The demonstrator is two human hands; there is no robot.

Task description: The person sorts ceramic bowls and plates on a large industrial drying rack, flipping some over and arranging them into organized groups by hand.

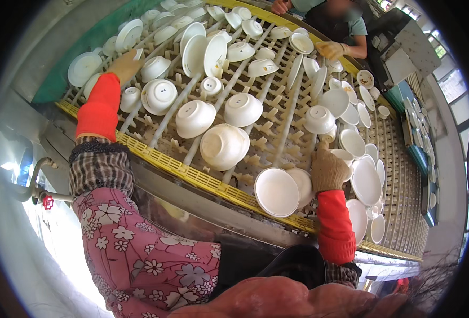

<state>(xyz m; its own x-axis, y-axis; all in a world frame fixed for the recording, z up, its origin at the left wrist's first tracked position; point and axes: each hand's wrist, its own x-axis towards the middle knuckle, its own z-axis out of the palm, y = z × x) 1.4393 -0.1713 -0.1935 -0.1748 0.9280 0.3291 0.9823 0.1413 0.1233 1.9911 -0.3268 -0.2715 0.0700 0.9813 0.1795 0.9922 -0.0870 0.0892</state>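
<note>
My left hand (125, 67), in a tan work glove, reaches over the left part of a peg conveyor (284, 131). Its fingers close on a small white piece of crockery (138, 54), mostly hidden by the glove. At the right, my gloved right hand (330, 169) is at a small white cup (328, 135); its fingertips meet the cup, but the grip is hidden. An upturned white bowl (320, 119) sits just beyond that cup. Beside the right wrist, a large white bowl (276, 192) leans with its hollow towards me. Several upturned bowls (224, 147) rest on the pegs between my hands.
White plates (365, 181) stand tilted in the pegs right of my right hand. A yellow slotted rail (171, 161) edges the conveyor. Across it, a person's gloved hand (332, 50) is near stacked bowls (301, 43). More crockery fills a blue-edged rack (419, 159) at far right.
</note>
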